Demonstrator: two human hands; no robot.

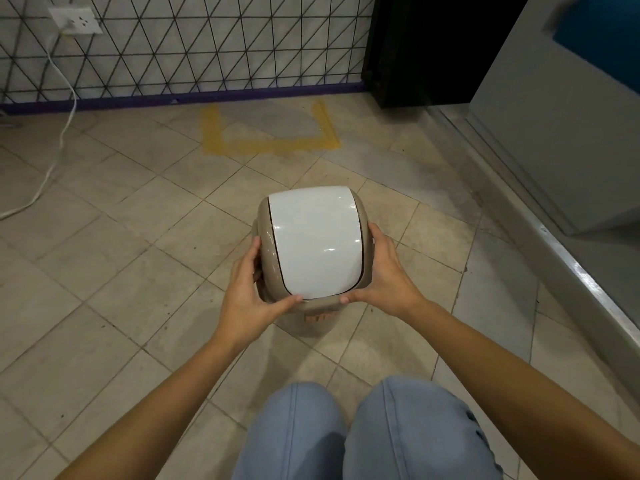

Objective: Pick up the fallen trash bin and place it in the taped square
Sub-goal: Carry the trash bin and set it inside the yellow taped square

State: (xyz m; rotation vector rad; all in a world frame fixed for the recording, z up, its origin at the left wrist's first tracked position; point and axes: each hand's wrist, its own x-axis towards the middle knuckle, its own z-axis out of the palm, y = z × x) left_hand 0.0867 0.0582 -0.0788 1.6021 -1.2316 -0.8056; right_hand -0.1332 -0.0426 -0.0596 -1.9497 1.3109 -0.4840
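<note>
A small beige trash bin (313, 247) with a white swing lid stands upright in the middle of the tiled floor, seen from above. My left hand (251, 289) grips its left side and my right hand (382, 271) grips its right side, thumbs on the near rim. The taped square (266, 145), marked in yellow tape, lies on the floor beyond the bin, against the wall. Nothing stands inside the tape. The bin's lower body is mostly hidden under its lid.
A wall with a black triangle pattern and purple baseboard (173, 98) runs behind the tape. A white cable (65, 126) hangs from a socket at left. A black cabinet (426, 50) and a grey door with metal sill (568, 258) stand at right. My knees (346, 434) are below.
</note>
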